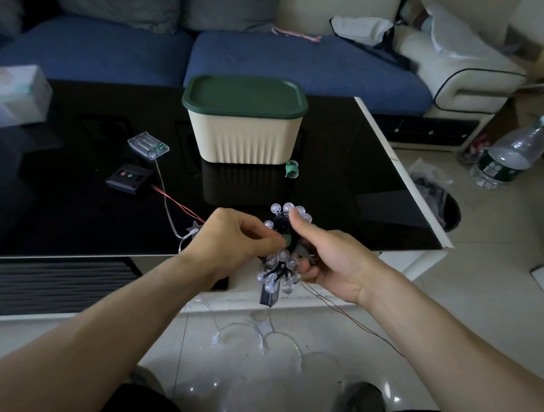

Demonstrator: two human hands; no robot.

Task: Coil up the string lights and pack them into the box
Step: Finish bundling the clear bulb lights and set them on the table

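A bundle of clear bulb string lights (278, 269) on dark wire hangs over the table's front edge, held between both hands. My left hand (231, 241) pinches a green tie at the bundle's middle. My right hand (327, 259) grips the bundle from the right, thumb pointing up by the upper bulbs. The cream box (242, 138) with a dark green lid (245, 94) stands shut on the table behind. A second clear string with a star light (194, 228) trails to a clear battery case (148, 145). Thin red wire (178, 202) runs to a black battery box (128, 179).
The black glass table (75, 211) has a white rim. A green tie ring (291, 169) lies by the box. A tissue pack (15, 98) sits far left. Loose wire loops (257, 334) lie on the floor tiles. A water bottle (509, 155) and a sofa stand beyond.
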